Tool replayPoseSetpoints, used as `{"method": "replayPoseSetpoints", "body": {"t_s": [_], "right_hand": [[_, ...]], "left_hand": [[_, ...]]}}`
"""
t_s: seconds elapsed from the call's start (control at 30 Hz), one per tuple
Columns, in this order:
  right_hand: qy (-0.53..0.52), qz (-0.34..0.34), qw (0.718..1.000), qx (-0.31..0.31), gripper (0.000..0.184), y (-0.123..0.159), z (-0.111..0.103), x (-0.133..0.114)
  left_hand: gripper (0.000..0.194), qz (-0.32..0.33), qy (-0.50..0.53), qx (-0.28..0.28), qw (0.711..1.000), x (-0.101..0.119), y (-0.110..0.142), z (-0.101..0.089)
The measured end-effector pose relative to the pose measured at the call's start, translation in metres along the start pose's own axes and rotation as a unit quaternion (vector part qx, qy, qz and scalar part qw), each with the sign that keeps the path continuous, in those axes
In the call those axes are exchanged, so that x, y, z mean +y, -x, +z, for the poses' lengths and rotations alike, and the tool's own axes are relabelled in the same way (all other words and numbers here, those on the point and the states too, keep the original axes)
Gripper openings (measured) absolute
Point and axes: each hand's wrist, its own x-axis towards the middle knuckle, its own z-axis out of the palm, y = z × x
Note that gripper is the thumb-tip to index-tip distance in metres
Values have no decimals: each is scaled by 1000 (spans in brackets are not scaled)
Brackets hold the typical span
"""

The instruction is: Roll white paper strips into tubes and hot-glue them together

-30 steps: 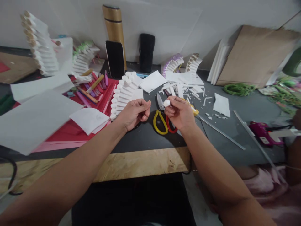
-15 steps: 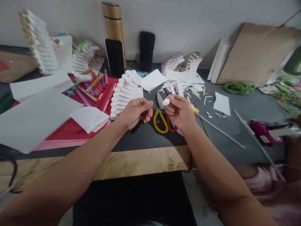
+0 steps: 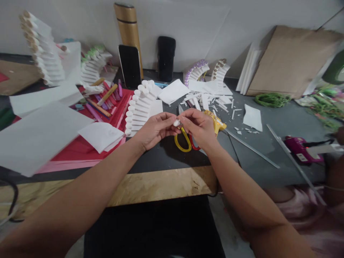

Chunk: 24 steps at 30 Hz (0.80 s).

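Both my hands meet above the table, pinching a small white wad [image 3: 176, 123] between their fingertips; it looks like paper or clay, I cannot tell which. My left hand [image 3: 158, 129] grips it from the left and my right hand [image 3: 197, 126] from the right. Beneath them lie scissors [image 3: 182, 142] with one yellow and one red handle, partly covered by my right hand. A yellow glue gun [image 3: 219, 123] sits just beyond my right hand. Left of my left hand stands a curved fan of white paper rolls [image 3: 139, 107].
White paper sheets [image 3: 40, 132] and red paper [image 3: 72, 147] cover the left side. Paper scraps [image 3: 197, 100] lie behind my hands. A phone [image 3: 130, 66] leans on a gold flask [image 3: 127, 25]. At right are a metal rod [image 3: 252, 148], a purple power socket [image 3: 302, 148] and a person's pink clothing [image 3: 303, 218].
My right hand has moved left with the white wad and now meets my left hand. My left fingers have closed on the wad too.
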Motion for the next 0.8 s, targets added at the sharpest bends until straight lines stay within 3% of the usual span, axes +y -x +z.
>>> {"method": "replayPoseSetpoints", "body": {"t_s": [0.17,0.27,0.33,0.4,0.47,0.53,0.67,0.8], "right_hand": [[36,-5,999,17,15,-1,-2,-2],[190,-2,979,77,15,1,-8,-9],[366,18,928,63,17,5,-10,-16],[516,68,854,-12,26,11,-7,-24],[602,121,786,-75,35,16,1,-29],[640,144,748,-102,37,17,9,-33],[625,192,747,-123,46,7,15,-33],[546,223,800,-113,52,5,-3,-27]], "left_hand": [[30,23,3,30,999,-1,0,0],[30,32,10,60,998,1,0,1],[29,36,13,72,997,2,-1,0],[28,39,13,75,996,3,-1,-1],[27,43,11,75,996,2,-1,-3],[25,45,7,75,996,2,-1,-4],[23,45,7,72,996,1,-1,-4],[17,35,36,71,996,4,-1,-3]]}}
